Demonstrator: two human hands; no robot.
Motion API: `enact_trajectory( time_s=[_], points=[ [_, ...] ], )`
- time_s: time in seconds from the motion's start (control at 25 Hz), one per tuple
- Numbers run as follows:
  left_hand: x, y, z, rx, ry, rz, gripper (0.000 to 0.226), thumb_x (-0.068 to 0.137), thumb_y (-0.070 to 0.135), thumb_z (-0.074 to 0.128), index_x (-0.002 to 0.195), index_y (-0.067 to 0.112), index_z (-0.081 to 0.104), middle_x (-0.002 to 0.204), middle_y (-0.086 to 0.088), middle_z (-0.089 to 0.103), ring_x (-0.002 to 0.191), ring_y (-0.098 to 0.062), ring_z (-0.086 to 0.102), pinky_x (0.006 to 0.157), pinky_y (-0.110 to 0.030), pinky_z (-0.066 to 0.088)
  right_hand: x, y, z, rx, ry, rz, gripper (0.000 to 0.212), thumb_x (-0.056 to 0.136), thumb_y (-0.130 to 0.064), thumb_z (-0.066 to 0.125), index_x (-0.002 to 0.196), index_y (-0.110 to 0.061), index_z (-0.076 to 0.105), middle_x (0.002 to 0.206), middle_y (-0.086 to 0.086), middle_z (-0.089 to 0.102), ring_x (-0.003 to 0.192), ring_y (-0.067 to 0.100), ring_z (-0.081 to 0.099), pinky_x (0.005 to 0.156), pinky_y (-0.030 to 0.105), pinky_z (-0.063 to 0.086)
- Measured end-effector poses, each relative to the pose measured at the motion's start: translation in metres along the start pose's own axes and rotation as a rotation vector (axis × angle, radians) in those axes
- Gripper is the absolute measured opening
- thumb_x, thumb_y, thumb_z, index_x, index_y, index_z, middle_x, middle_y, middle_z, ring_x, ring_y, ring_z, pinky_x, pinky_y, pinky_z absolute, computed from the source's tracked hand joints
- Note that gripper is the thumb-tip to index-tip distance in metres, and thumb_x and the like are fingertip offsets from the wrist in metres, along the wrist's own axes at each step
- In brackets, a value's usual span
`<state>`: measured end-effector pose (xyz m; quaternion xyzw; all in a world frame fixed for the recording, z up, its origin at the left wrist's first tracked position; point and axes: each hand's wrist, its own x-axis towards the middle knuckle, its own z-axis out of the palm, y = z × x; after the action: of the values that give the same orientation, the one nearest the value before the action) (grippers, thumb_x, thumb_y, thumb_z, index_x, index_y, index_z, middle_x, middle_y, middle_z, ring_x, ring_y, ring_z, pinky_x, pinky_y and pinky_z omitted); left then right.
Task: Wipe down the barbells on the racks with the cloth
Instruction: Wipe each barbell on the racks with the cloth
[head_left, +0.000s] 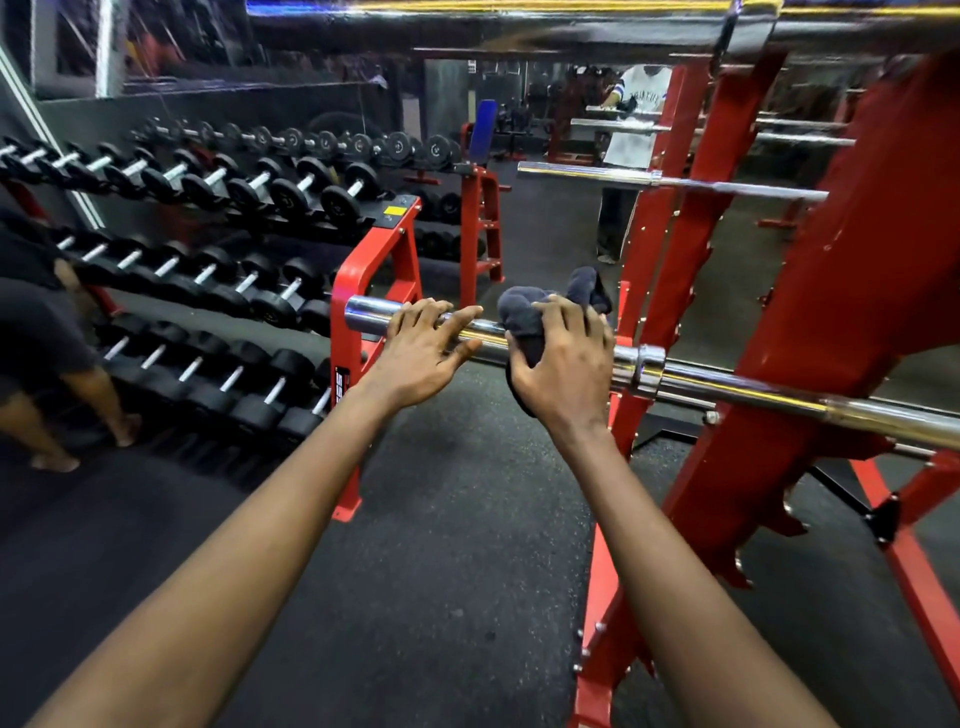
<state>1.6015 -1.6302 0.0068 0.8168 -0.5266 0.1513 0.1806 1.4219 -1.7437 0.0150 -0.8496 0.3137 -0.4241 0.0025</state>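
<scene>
Right hand (566, 364) grips cloth (524, 312) on bar (737, 389); left hand (426, 348), fingers spread, rests on it. Wiping step; next probably slide toward 9 o'clock.

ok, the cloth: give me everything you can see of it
The cloth is dark navy-grey, soft-looking fabric, bunched into a wad rather than folded flat. It sits wrapped over the chrome barbell just left of the bar's collar. The right hand grips it, fingers curled over the top, pressing it onto the bar. One lobe sticks up behind the fingers and another part hangs below the bar under the palm. The left hand rests on the bar beside it, not visibly touching it.
</scene>
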Motion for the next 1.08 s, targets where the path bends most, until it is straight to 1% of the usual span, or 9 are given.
enact_trajectory(
  time_s=[0.12,0.28,0.4,0.48,0.56,0.68,0.84,0.96,1.08],
  points=[
    [0.002,-0.007,0.001,0.003,0.026,0.023,0.05,0.102,0.058,0.026,0.148,0.043,0.034,0.142,0.004,0.044,0.139,-0.022,0.032,0.118,-0.041,0.016,0.0,0.007,-0.007,0.038,-0.01,-0.036,0.044,0.083,-0.046,0.061,0.119,-0.021,0.062,0.129,-0.001,0.062,0.125,0.029,0.054,0.118,0.048,0.032],
    [0.006,-0.013,-0.004,0.005,0.021,0.062,0.05,0.101,0.058,0.025,0.145,0.04,0.04,0.133,0.007,0.048,0.133,-0.018,0.036,0.115,-0.036,0.017,-0.007,0.038,-0.024,0.01,0.066,0.105,0.051,0.081,-0.049,0.057,0.121,-0.019,0.064,0.136,-0.002,0.059,0.128,0.029,0.052,0.122,0.049,0.026],
    [0.005,-0.012,0.003,-0.003,0.061,0.059,0.047,0.103,0.054,0.029,0.145,0.039,0.042,0.13,0.008,0.046,0.131,-0.018,0.036,0.115,-0.037,0.019,-0.005,0.028,-0.017,-0.022,0.056,0.105,0.05,0.083,-0.051,0.058,0.121,-0.018,0.063,0.138,-0.001,0.057,0.13,0.031,0.05,0.119,0.05,0.029],
    [0.005,-0.011,0.008,-0.001,0.08,0.045,0.046,0.103,0.052,0.03,0.145,0.038,0.042,0.131,0.007,0.046,0.133,-0.018,0.034,0.116,-0.04,0.017,0.0,0.011,-0.007,-0.038,0.035,0.058,0.05,0.086,-0.053,0.059,0.121,-0.018,0.062,0.137,0.0,0.058,0.129,0.032,0.049,0.116,0.051,0.032],
    [0.004,-0.011,0.006,-0.006,0.062,0.039,0.047,0.103,0.054,0.028,0.146,0.04,0.041,0.133,0.007,0.046,0.134,-0.019,0.034,0.117,-0.043,0.019,-0.002,-0.001,0.001,-0.017,0.0,-0.01,0.048,0.086,-0.048,0.062,0.125,-0.02,0.06,0.14,-0.001,0.056,0.134,0.032,0.046,0.119,0.051,0.03],
    [0.004,-0.012,-0.004,-0.023,0.026,0.047,0.046,0.104,0.052,0.027,0.148,0.041,0.038,0.135,0.01,0.046,0.134,-0.015,0.035,0.118,-0.04,0.018,-0.019,0.006,0.002,0.053,-0.011,-0.082,0.058,0.082,-0.036,0.069,0.137,-0.023,0.056,0.149,-0.003,0.05,0.143,0.031,0.039,0.123,0.05,0.023],
    [0.003,-0.017,-0.012,-0.038,-0.013,0.068,0.046,0.105,0.053,0.026,0.148,0.042,0.037,0.137,0.014,0.045,0.137,-0.01,0.032,0.118,-0.036,0.015,-0.047,0.032,-0.011,0.08,0.073,-0.009,0.067,0.081,-0.028,0.074,0.143,-0.023,0.052,0.154,-0.004,0.044,0.148,0.029,0.032,0.125,0.049,0.021],
    [0.004,-0.017,-0.009,-0.032,0.008,0.075,0.044,0.105,0.049,0.03,0.146,0.039,0.042,0.135,0.01,0.048,0.134,-0.014,0.035,0.114,-0.034,0.015,-0.036,0.013,-0.003,0.061,0.124,0.108,0.061,0.082,-0.035,0.074,0.139,-0.02,0.055,0.15,-0.002,0.047,0.145,0.031,0.035,0.127,0.049,0.016],
    [0.009,-0.019,-0.012,-0.007,0.001,0.111,0.048,0.103,0.052,0.029,0.146,0.038,0.043,0.135,0.008,0.052,0.134,-0.017,0.039,0.112,-0.034,0.018,-0.021,-0.025,0.014,0.031,0.071,0.064,0.059,0.082,-0.038,0.071,0.137,-0.021,0.057,0.148,-0.001,0.05,0.142,0.033,0.037,0.123,0.054,0.022]
  ],
)
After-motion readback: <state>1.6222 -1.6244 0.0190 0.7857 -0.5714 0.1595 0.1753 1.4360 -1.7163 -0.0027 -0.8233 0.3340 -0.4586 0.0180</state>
